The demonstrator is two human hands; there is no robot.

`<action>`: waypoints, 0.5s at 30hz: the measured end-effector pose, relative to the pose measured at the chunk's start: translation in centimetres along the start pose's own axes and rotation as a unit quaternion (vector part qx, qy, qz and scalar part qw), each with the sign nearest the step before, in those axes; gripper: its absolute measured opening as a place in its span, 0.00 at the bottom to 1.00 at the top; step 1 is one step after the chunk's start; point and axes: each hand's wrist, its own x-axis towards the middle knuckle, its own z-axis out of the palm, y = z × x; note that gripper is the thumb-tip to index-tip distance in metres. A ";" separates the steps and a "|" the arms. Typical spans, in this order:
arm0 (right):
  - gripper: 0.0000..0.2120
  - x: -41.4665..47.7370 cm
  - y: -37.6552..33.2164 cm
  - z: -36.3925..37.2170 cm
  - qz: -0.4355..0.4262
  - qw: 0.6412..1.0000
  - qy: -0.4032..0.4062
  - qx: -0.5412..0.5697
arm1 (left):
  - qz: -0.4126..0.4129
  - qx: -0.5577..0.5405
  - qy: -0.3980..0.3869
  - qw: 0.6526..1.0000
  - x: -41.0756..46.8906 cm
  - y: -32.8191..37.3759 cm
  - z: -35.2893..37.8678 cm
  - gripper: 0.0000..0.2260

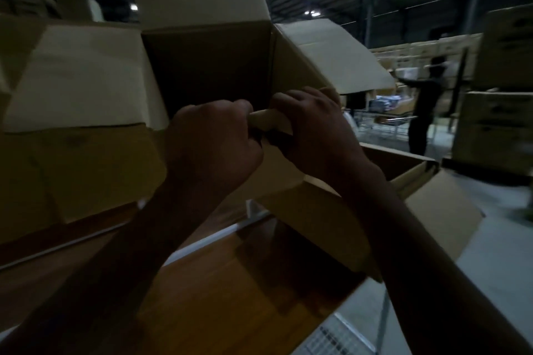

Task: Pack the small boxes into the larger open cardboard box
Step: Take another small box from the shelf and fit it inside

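Note:
A large open cardboard box (207, 66) is tipped toward me on a wooden table, its dark inside facing the camera and its flaps spread out. My left hand (213, 141) and my right hand (314, 127) are side by side at the box's near rim. Both grip the near flap (268, 121), which is folded over between them. The inside of the box is too dark to show any contents. No small boxes are visible near my hands.
The wooden table (230, 282) runs under the box. A second open cardboard box (427, 190) lies low at the right. Stacked cartons (499, 89) rise at the far right. A person in dark clothes (424, 106) stands beyond, carrying something.

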 end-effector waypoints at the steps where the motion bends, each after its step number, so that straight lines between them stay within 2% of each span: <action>1: 0.17 0.0 1.7 0.1 -0.001 1.000 0.003 -0.006 | 0.005 -0.005 -0.002 1.000 1.0 0.9 1.1 0.13; 6: 0.18 0.1 9.5 0.3 0.012 0.999 0.027 -0.035 | 0.021 -0.022 0.008 1.000 5.9 5.0 6.9 0.11; 10: 0.20 0.6 16.4 0.2 0.019 0.998 0.032 -0.052 | 0.039 -0.068 -0.028 0.997 10.3 8.2 11.5 0.11; 13: 0.20 0.8 21.7 0.0 0.018 0.997 0.032 -0.068 | 0.046 -0.097 0.005 0.994 12.6 10.9 15.8 0.12; 15: 0.20 0.7 25.0 -0.1 0.021 0.997 0.036 -0.072 | 0.038 -0.127 -0.008 0.991 14.0 13.0 18.2 0.13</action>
